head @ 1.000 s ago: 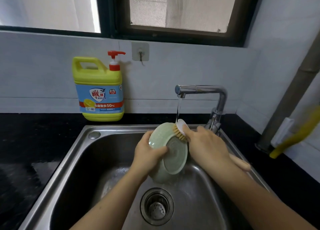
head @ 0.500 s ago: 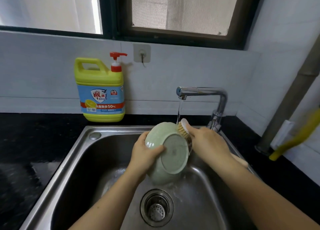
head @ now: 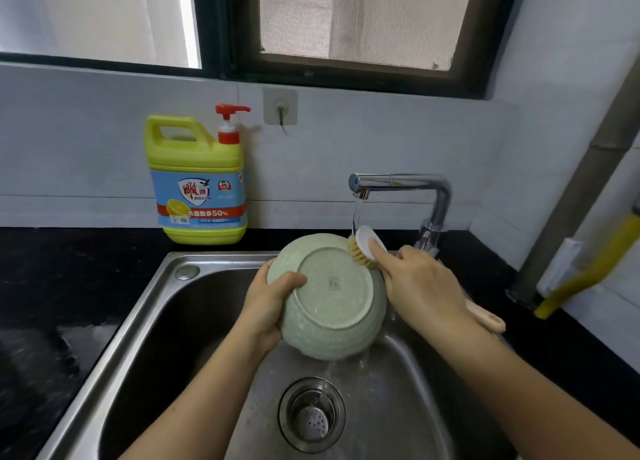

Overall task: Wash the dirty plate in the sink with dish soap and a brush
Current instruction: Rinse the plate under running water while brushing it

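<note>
I hold a pale green plate (head: 332, 303) over the steel sink (head: 152, 307), its underside turned towards me. My left hand (head: 270, 303) grips its left rim, thumb on the base. My right hand (head: 419, 286) holds a brush (head: 363, 246) with a white head and tan bristles; the bristles press on the plate's upper right edge. The brush's pale handle end sticks out behind my right wrist. Water runs from the chrome tap (head: 401, 186) onto the brush and drips off the plate's lower edge. A yellow dish soap bottle (head: 197, 182) with a red pump stands on the counter at the back left.
The sink's drain strainer (head: 311, 414) lies below the plate. Black countertop (head: 69, 286) surrounds the sink. A wall hook (head: 280, 108) hangs above the soap. At the right, a grey pipe (head: 585, 196) and a yellow hose (head: 595, 269) run along the wall.
The plate has tilted so its underside faces me more fully. The brush has stayed at the upper right rim under the running water, with small shifts.
</note>
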A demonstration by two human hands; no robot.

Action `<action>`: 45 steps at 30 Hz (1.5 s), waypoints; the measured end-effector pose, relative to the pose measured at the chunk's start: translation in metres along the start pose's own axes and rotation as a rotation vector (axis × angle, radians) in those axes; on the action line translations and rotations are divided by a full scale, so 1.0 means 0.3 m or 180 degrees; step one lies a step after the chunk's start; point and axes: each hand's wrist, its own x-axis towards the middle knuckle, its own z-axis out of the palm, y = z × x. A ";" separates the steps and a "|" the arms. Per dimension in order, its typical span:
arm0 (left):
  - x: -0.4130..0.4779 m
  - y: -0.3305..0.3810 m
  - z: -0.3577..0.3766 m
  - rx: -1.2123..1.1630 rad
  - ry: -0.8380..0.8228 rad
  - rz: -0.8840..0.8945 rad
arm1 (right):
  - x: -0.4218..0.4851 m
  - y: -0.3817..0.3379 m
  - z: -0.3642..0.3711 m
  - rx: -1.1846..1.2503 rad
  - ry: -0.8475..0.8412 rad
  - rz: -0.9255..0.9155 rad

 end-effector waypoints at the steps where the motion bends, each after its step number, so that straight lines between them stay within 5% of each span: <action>1: -0.001 -0.001 0.001 0.0003 -0.0020 -0.0031 | 0.016 0.002 0.003 0.0012 -0.0038 0.0036; 7: 0.018 -0.014 -0.007 -0.0417 0.0337 -0.0108 | 0.022 0.023 0.024 0.0050 -0.0196 0.0112; 18: 0.035 -0.022 -0.021 -0.1053 0.0781 -0.0112 | -0.185 -0.025 0.084 -0.0097 0.0859 -0.1008; 27: 0.018 -0.044 0.025 -0.1222 0.0795 -0.0276 | -0.187 -0.214 0.085 -0.0054 0.0705 -0.1195; 33: 0.019 -0.044 0.028 -0.1249 0.0703 -0.0224 | -0.191 -0.120 0.103 0.0182 0.0732 -0.1342; 45: 0.014 -0.042 0.017 -0.0728 0.0517 -0.0051 | -0.093 0.017 0.051 0.1466 -0.0497 0.0946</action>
